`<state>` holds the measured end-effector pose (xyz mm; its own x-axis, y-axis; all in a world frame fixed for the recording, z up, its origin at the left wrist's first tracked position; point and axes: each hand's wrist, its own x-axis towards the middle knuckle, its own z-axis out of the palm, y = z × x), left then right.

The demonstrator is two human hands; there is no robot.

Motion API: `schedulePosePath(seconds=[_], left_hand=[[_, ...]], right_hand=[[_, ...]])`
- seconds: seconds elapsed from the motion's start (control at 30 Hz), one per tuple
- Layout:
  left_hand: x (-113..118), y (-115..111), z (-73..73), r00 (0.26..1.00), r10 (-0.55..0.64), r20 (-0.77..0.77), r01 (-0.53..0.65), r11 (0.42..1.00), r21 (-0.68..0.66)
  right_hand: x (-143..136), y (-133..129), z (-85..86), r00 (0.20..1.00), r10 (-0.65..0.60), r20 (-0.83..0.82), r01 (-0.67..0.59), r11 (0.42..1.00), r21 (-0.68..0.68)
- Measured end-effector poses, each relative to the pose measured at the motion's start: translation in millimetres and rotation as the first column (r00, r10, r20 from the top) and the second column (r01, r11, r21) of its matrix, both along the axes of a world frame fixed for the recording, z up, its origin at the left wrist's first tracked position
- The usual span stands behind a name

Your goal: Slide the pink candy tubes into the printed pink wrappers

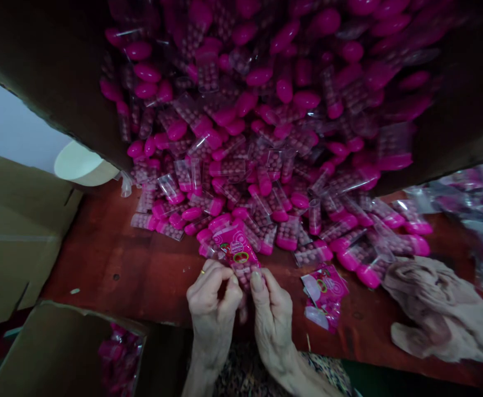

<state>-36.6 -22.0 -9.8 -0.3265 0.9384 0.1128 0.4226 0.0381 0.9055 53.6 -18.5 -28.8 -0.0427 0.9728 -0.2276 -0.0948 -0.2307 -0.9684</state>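
Between my hands is a clear candy container [245, 272] of small round pink candies, with a printed pink wrapper [238, 246] over its upper part. My left hand [215, 292] pinches its left side, fingers curled. On the right side, my right hand [269, 309] grips it between thumb and fingers. Just beyond them spills a big heap of similar containers [262, 171] with bright pink caps. A few flat printed wrappers [326, 292] lie on the wooden table to the right of my right hand.
The heap comes out of a large cardboard box [26, 71] lying on its side. A crumpled cloth [440, 309] lies at the right, with clear plastic bags [481, 204] behind it. At lower left, an open carton [59, 347] holds pink packs. A white bowl [84, 164] stands at left.
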Motion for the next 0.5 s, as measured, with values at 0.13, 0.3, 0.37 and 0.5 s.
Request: schedulePosePath(seconds=[0.13,0.3,0.37,0.5], left_hand=[[-3,-7,-1.7,0.991,-0.027,0.132,0.037,0.997,-0.071],[-18,-2,-2.2,0.889,0.215,0.404,-0.146,0.97,-0.195],[-18,3,-2.4,0.803,0.27,0.531,-0.184,0.96,-0.21],[-5,13,1.4,0.627,0.267,0.732,-0.062,0.954,-0.295]], right_hand=[[1,1,-0.6,0.998,0.012,-0.063,-0.014,0.999,-0.042],[0,1,2.7,0.989,0.04,-0.139,-0.062,0.986,-0.152],[0,1,5.1,0.986,0.09,-0.143,-0.113,0.98,-0.163],[-2,0,9.2,0.976,0.191,-0.102,-0.204,0.968,-0.144]])
